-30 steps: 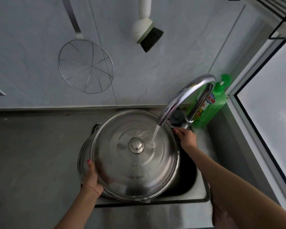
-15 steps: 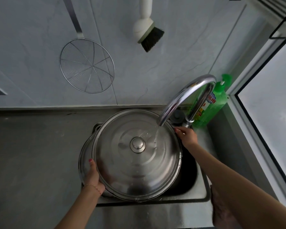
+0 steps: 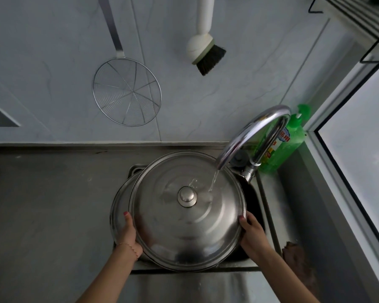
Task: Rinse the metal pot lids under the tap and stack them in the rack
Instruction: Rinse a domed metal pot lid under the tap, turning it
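Observation:
A large steel pot lid (image 3: pixel 190 228) with a round knob is held over the sink (image 3: pixel 269 217), top side up. Water from the curved tap (image 3: pixel 247 136) falls on the lid just right of the knob. My left hand (image 3: pixel 129 235) grips the lid's left rim, thumb on top. My right hand (image 3: pixel 251 230) grips the right rim. A second steel lid (image 3: pixel 118 211) lies underneath, its edge showing at the left. The rack is not in view.
A wire skimmer (image 3: pixel 127 92) and a white dish brush (image 3: pixel 204 51) hang on the tiled wall. A green soap bottle (image 3: pixel 287 143) stands behind the tap. A brown cloth (image 3: pixel 293 252) lies right of the sink. A window (image 3: pixel 363 149) is at right.
My right hand left the tap base and took hold of the lid's right rim. The lid shifted slightly, and water keeps running on it.

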